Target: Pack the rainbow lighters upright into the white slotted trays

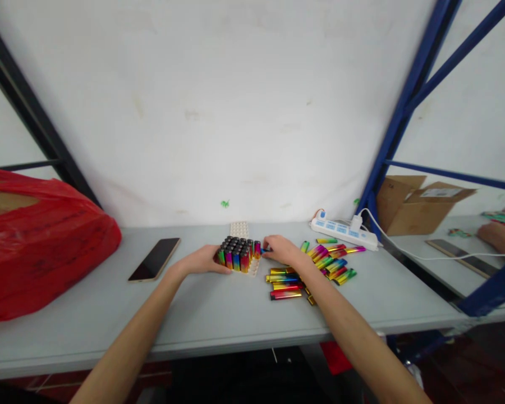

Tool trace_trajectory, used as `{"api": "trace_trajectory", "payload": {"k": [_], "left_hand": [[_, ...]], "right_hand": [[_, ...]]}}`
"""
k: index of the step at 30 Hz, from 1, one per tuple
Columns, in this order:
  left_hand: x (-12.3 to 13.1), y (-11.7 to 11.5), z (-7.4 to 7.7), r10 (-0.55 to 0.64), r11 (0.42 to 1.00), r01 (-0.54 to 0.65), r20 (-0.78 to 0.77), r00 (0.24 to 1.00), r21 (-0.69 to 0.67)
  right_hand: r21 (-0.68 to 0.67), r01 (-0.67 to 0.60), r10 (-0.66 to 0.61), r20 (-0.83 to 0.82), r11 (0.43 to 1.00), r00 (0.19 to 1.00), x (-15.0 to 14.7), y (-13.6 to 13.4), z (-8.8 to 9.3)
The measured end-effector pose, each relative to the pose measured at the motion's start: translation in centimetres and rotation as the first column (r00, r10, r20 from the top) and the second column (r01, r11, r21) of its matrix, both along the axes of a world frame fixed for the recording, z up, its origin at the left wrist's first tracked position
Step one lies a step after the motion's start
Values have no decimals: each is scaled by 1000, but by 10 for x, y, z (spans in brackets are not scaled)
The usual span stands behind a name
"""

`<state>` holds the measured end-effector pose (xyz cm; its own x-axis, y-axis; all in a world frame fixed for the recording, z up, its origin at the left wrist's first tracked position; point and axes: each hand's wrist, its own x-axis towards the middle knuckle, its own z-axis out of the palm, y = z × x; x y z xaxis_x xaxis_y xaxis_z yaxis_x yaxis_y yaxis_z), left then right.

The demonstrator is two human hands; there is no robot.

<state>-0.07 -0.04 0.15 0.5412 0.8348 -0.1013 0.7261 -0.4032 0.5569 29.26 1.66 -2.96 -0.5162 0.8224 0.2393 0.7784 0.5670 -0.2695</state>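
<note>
Several shiny rainbow-coloured lighters (pixel 236 259) with black tops stand upright in close rows on a pale tray with round holes (pixel 253 268). My left hand (pixel 206 260) is curled round the left side of these rows, thumb at the front; its far fingers are partly hidden. At the tray's right edge, my right hand (pixel 279 250) pinches a blue lighter (pixel 263 251), mostly covered by the fingers. More lighters (pixel 286 294) lie loose in a pile under and beside my right forearm.
A phone (pixel 155 260) lies to the left, near a large red plastic bag (pixel 46 241). Behind the pile is a white power strip (pixel 344 232) with a trailing cable. A blue metal frame (pixel 398 123) and a cardboard box (pixel 416 207) stand right; another person's hand (pixel 500 235) shows beyond.
</note>
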Motion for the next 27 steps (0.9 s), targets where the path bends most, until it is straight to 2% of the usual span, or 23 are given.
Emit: {"api": "trace_trajectory", "payload": {"k": [3,6,9,11,14,18,21,24,27], "left_hand": [[0,1,0,-2,1000,2,5,1000,-4],[0,0,1,-3,1000,3,6,1000,-14],[1,-2,3,-12,1000,13,32,999,-18],[2,-4,5,-14,1000,15,47,999,-11],[3,-5,7,-12,1000,12,49,999,-10],[3,-6,8,-19,1000,20,49,999,-22],[3,-5,6,-20,1000,20,42,999,-8],[2,-3,4,-22,1000,22,24,999,2],[1,-1,2,-24,1000,24,3,1000,-3]], "right_hand": [[19,35,-35,-7,999,999,-6,1,-3],[97,55,-51,-48,994,998,-8,-1,-2],[158,70,-27,-262,985,965,-10,-3,4],[98,60,-7,-465,993,885,-13,-4,9],[-90,-6,-58,-692,996,720,-17,-7,16],[-258,-83,-165,-801,963,575,-24,-9,21],[-313,-68,-237,-829,947,506,-29,-11,21],[-273,28,-250,-828,962,502,-33,-14,19],[-170,132,-215,-790,977,574,-36,-18,19]]}}
